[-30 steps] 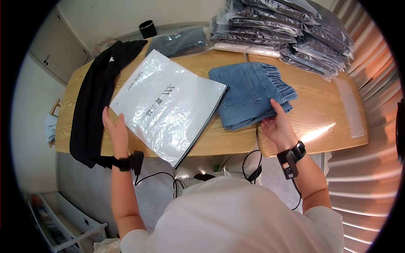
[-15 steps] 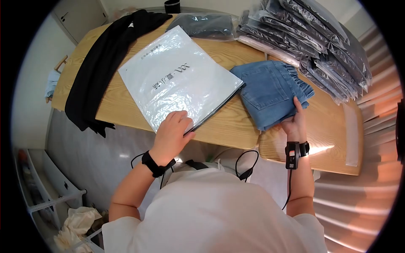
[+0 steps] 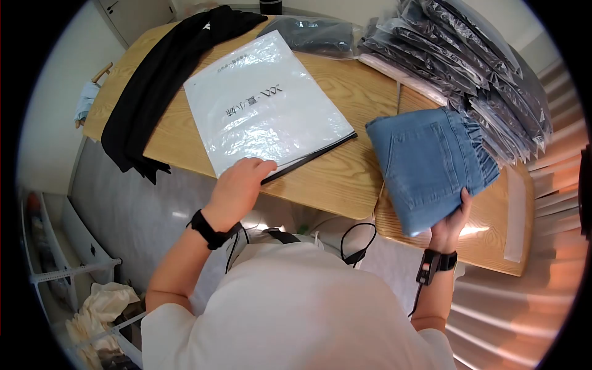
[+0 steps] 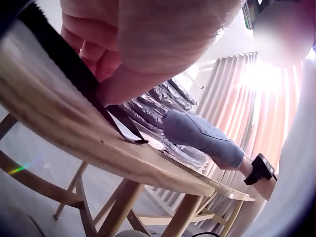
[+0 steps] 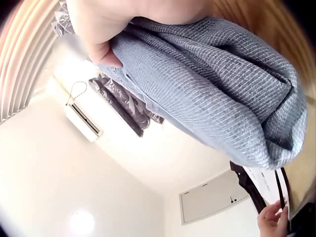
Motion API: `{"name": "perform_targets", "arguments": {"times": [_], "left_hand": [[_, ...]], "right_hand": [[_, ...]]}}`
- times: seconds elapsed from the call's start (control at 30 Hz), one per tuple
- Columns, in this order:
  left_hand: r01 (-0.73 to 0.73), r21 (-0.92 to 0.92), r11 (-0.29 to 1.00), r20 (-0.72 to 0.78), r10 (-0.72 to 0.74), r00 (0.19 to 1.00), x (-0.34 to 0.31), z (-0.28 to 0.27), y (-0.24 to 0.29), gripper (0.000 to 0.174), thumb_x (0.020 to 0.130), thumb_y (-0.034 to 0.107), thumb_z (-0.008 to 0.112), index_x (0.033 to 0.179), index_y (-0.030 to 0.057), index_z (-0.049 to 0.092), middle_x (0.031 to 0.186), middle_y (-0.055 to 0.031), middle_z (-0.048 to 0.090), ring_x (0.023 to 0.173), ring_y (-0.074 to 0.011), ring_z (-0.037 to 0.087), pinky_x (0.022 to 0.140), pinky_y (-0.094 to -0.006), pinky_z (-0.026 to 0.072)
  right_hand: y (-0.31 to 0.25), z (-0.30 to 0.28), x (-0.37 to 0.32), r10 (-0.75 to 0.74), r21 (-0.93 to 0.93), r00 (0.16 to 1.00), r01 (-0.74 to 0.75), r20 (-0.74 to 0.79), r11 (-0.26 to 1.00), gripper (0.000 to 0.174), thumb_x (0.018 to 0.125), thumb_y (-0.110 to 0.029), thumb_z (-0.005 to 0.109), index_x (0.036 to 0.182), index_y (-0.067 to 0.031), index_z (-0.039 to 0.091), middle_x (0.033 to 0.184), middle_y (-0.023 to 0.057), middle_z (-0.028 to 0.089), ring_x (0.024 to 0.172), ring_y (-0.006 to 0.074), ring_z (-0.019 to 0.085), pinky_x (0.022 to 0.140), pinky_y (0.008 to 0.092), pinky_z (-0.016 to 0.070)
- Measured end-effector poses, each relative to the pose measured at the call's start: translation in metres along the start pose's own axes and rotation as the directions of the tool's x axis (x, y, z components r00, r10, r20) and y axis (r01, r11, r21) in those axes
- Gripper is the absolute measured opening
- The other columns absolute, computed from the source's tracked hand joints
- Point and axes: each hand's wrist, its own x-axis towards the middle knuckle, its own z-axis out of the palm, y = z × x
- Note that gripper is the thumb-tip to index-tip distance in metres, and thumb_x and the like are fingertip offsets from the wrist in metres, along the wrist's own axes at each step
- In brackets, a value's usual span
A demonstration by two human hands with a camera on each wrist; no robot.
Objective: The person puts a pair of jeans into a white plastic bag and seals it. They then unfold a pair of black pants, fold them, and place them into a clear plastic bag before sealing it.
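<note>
Folded blue jeans [image 3: 425, 160] with a gathered elastic waistband are held up over the table's right part. My right hand [image 3: 451, 223] grips their lower edge, thumb on the front; the right wrist view shows the thick denim folds [image 5: 197, 94] close up. A white plastic garment bag [image 3: 265, 111] with dark printed lettering lies flat in the middle of the table. At its near edge, my left hand [image 3: 237, 192] pinches the black-trimmed opening between thumb and fingers. That black strip [image 4: 64, 59] runs beside the left thumb in the left wrist view.
A black garment [image 3: 157, 98] lies along the table's left side, its end hanging over the edge. Behind the bag sits a bagged dark garment [image 3: 314, 37]. A tall stack of bagged clothes [image 3: 456, 61] stands at the back right. The wooden table [image 3: 345, 200] has a seam near the jeans.
My left hand has moved from the bag's left side to its near opening edge and taken hold there. My right hand has lifted the jeans off the table and moved them right, away from the bag.
</note>
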Motion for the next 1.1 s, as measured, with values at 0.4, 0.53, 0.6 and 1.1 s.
{"name": "perform_targets", "arguments": {"times": [0.4, 0.53, 0.6, 1.1], "left_hand": [[-0.212, -0.071, 0.975, -0.157, 0.199, 0.967, 0.010, -0.004, -0.009, 0.076, 0.060, -0.021, 0.041, 0.133, 0.0002, 0.040, 0.128, -0.0180, 0.043, 0.116, -0.0356, 0.042, 0.099, -0.0386, 0.0360], [-0.215, -0.137, 0.967, -0.214, 0.184, 0.960, 0.019, 0.005, -0.009, 0.080, 0.058, -0.020, 0.040, 0.136, -0.0021, 0.033, 0.133, -0.0201, 0.039, 0.124, -0.0375, 0.036, 0.105, -0.0390, 0.0309], [-0.200, -0.169, 0.965, -0.235, 0.158, 0.959, 0.021, 0.010, -0.011, 0.080, 0.059, -0.020, 0.039, 0.136, -0.0019, 0.032, 0.135, -0.0200, 0.037, 0.126, -0.0370, 0.035, 0.106, -0.0388, 0.0300], [-0.200, -0.368, 0.908, -0.180, 0.141, 0.973, 0.021, 0.010, -0.014, 0.087, 0.063, -0.021, 0.035, 0.145, 0.0027, 0.017, 0.147, -0.0191, 0.021, 0.137, -0.0322, 0.020, 0.112, -0.0351, 0.0190]], "right_hand": [[0.049, 0.046, -0.063, 0.361, -0.007, 0.859, -0.385, 0.363, 0.923, 0.056, 0.081, -0.018, 0.055, 0.131, 0.0002, 0.039, 0.127, 0.0157, 0.051, 0.116, 0.0308, 0.050, 0.100, 0.0427, 0.0395], [0.073, 0.054, -0.063, 0.520, -0.061, 0.748, -0.546, 0.412, 0.835, 0.052, 0.080, -0.015, 0.056, 0.126, 0.0051, 0.042, 0.123, 0.0192, 0.053, 0.110, 0.0312, 0.055, 0.096, 0.0426, 0.0446], [0.087, 0.051, -0.058, 0.584, -0.079, 0.696, -0.613, 0.418, 0.787, 0.052, 0.080, -0.015, 0.056, 0.126, 0.0062, 0.042, 0.122, 0.0199, 0.053, 0.109, 0.0315, 0.055, 0.095, 0.0423, 0.0455], [0.101, 0.053, -0.048, 0.707, -0.209, 0.612, -0.686, 0.355, 0.697, 0.048, 0.081, -0.009, 0.055, 0.124, 0.0095, 0.042, 0.119, 0.0210, 0.055, 0.105, 0.0294, 0.058, 0.092, 0.0413, 0.0482]]}}
